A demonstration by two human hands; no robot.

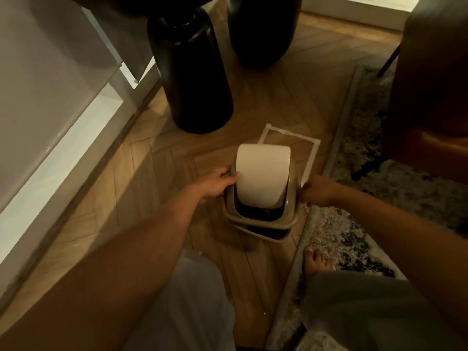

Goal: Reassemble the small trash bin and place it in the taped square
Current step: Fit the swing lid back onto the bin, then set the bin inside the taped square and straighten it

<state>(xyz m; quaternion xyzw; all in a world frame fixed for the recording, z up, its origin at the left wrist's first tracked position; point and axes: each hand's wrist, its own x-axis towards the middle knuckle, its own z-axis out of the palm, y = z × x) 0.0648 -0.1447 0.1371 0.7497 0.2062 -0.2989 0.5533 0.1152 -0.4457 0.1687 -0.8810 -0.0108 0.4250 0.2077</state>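
A small tan trash bin stands on the wooden floor, its lid frame sitting slightly askew over the body. A cream swing flap is tipped up in the frame. My left hand grips the frame's left side, thumb against the flap. On the frame's right side my right hand is closed. The white taped square lies just behind the bin; the bin hides its near part.
Two tall black vases stand beyond the square. A patterned rug edges the right side, with a dark chair on it. White furniture runs along the left. My bare foot rests near the bin.
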